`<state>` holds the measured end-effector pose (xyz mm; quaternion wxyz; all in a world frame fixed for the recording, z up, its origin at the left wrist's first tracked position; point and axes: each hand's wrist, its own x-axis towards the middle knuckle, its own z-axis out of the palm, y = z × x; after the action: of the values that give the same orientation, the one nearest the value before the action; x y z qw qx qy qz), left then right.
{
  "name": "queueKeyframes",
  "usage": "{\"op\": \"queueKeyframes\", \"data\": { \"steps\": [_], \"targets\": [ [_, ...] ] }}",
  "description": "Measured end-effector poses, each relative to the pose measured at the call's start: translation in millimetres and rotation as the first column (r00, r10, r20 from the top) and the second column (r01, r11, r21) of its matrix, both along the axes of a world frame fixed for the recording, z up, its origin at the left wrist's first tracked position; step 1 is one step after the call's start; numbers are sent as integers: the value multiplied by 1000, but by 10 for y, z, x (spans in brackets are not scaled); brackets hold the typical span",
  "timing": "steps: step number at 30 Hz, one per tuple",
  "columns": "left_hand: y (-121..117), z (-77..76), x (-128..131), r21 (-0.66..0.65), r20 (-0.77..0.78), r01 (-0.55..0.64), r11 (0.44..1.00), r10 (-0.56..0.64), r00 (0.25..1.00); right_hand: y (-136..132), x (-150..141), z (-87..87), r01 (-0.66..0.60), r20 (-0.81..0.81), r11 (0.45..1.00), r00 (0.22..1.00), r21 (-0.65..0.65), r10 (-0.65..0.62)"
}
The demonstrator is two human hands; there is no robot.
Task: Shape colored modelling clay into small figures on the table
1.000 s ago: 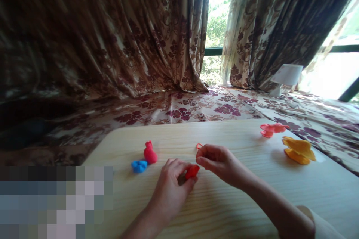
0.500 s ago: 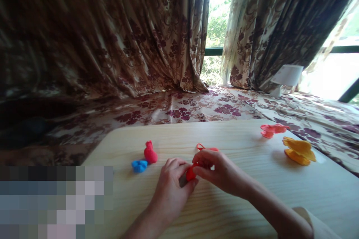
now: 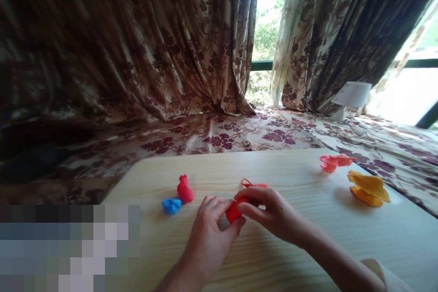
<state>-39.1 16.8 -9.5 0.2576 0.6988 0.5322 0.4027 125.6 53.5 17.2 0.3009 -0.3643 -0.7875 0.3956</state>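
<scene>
Bench [image 3: 273, 260]: wood-grained, smooth, faint sheen. Red lump [image 3: 233, 213]: smooth, clay-like. Yellow piece [image 3: 368, 187]: matt, clay-like. Curtain [image 3: 191, 45]: soft, pleated cloth. Lampshade [image 3: 352, 94]: matt, smooth.

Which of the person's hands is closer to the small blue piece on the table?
Left. The left hand, holding the red piece, is a little to the blue piece's right; the right hand is farther right.

Room rightward — yellow piece [image 3: 371, 185] beyond

No legible text, label, brand, number or sign anywhere in head view.
</scene>
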Motion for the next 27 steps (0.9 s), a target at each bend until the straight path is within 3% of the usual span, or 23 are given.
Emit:
{"op": "queueKeyframes", "data": {
  "steps": [5, 13, 16, 19, 21, 23, 27],
  "targets": [
    [-14, 29, -6, -56, 114, 69, 996, -62, 992, 15, 4, 39, -19, -57, 998, 998, -54, 15],
    [-21, 30, -2, -62, 91, 59, 996, -53, 994, -15, -45, -72, 75, 7, 978, 997, 194, -78],
    [-22, 23, -5, -50, 67, 34, 998, -31, 997, -40, -38, -51, 36, 13, 983, 999, 177, -39],
    [-15, 50, -8, -85, 184, 92, 992, -75, 980, -49, -14, -28, 45, -34, 993, 999, 110, -42],
    [-10, 86, -8, -150, 377, 199, 968, -129, 917, -39, 7, -30, 104, -73, 991, 993, 86, -98],
    [-10, 126, -8, -231, 592, 325, 917, -133, 795, -24, 27, -36, 181, -110, 977, 979, 114, -169],
    [-24, 180, -10, -342, 872, 528, 777, 54, 486, -18, 51, -22, 233, -201, 951, 961, 204, -192]
  ]
}}
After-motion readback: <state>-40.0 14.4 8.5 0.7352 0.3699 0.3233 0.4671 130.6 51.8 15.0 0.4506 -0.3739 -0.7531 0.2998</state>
